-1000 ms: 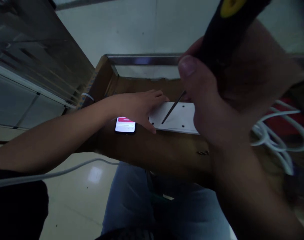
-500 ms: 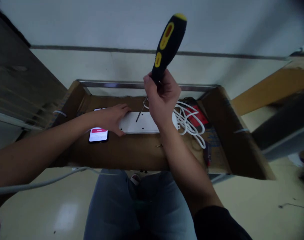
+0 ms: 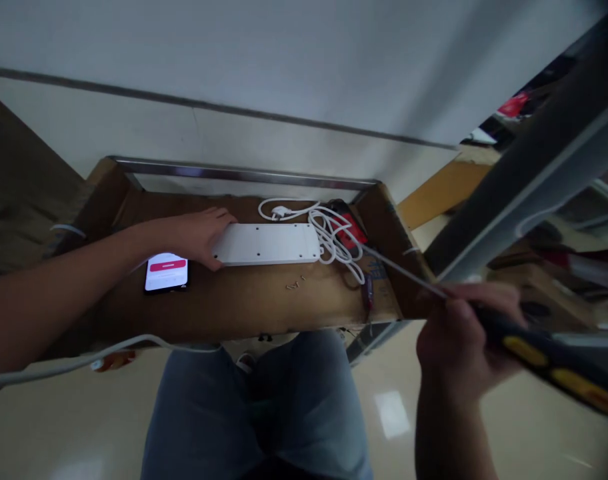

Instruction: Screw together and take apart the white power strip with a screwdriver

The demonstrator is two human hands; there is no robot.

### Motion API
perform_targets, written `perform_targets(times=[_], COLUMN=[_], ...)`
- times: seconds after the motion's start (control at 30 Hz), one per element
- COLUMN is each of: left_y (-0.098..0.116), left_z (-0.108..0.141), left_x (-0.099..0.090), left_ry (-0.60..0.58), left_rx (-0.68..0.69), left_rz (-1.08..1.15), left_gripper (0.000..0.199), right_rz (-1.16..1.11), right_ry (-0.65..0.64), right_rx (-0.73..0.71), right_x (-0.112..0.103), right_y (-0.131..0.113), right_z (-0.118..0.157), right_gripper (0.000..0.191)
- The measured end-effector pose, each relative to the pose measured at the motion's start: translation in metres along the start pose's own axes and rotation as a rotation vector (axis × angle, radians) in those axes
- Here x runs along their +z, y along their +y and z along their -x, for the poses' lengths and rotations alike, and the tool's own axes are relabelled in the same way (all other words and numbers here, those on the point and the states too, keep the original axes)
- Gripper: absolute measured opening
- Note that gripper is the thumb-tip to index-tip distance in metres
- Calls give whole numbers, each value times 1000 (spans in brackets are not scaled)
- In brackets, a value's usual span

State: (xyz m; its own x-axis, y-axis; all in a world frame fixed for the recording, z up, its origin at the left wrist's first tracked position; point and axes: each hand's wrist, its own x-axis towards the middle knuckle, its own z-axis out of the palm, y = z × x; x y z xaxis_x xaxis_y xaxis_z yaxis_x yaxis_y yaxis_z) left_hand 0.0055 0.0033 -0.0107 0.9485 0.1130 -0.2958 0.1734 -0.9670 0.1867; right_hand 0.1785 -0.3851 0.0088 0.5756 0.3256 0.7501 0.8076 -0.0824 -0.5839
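A white power strip point(image 3: 271, 243) lies with its flat, holed face up in the cardboard tray. My left hand point(image 3: 204, 235) grips its left end, thumb on the near side and fingers on the far side. Out to the right, beyond the tray's edge, my right hand point(image 3: 461, 340) is closed around a screwdriver point(image 3: 544, 353) with a black and yellow handle. The screwdriver's shaft points back toward the tray. Several small screws point(image 3: 295, 285) lie on the cardboard in front of the strip. The strip's white cable point(image 3: 329, 233) is coiled at its right, with the plug point(image 3: 281, 213) behind.
A lit phone point(image 3: 167, 272) lies left of the strip, partly under my left forearm. The cardboard tray point(image 3: 244, 310) has raised sides. A red and black object point(image 3: 351, 230) sits beneath the cable, and a small dark-red tool point(image 3: 369, 293) lies nearby. A grey post point(image 3: 524, 160) rises at the right.
My right hand has swung the screwdriver away from above the strip to the far right, outside the tray. The view has shifted rightward. My left hand still holds the strip's end.
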Motion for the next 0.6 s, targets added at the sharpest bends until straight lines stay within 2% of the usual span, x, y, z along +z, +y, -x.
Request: perform_targets(times=[0.07, 0.13, 0.2, 0.27, 0.33, 0.43, 0.6], left_y=[-1, -3, -5, -7, -8, -6, -5], left_z=[0, -1, -2, -3, -2, -1, 2], left_x=[-1, 0, 2, 4, 4, 2, -1], left_ry=[-1, 1, 16, 45, 74, 88, 72], left_rx=[0, 5, 20, 46, 70, 74, 55], left_rz=[2, -4, -15, -25, -18, 17, 36], left_gripper=[91, 92, 90, 87, 85, 88, 88], right_rz=[57, 166, 284, 370, 430, 477, 477], right_ry=[-63, -154, -250, -309, -367, -475, -808], right_rx=[18, 29, 31, 20, 10, -16, -94], right_x=[-20, -29, -29, -22, -15, -9, -5], right_y=[3, 2, 1, 7, 19, 46, 81], right_z=[36, 70, 95, 110, 114, 106, 74], right_gripper=[22, 13, 12, 20, 31, 41, 41])
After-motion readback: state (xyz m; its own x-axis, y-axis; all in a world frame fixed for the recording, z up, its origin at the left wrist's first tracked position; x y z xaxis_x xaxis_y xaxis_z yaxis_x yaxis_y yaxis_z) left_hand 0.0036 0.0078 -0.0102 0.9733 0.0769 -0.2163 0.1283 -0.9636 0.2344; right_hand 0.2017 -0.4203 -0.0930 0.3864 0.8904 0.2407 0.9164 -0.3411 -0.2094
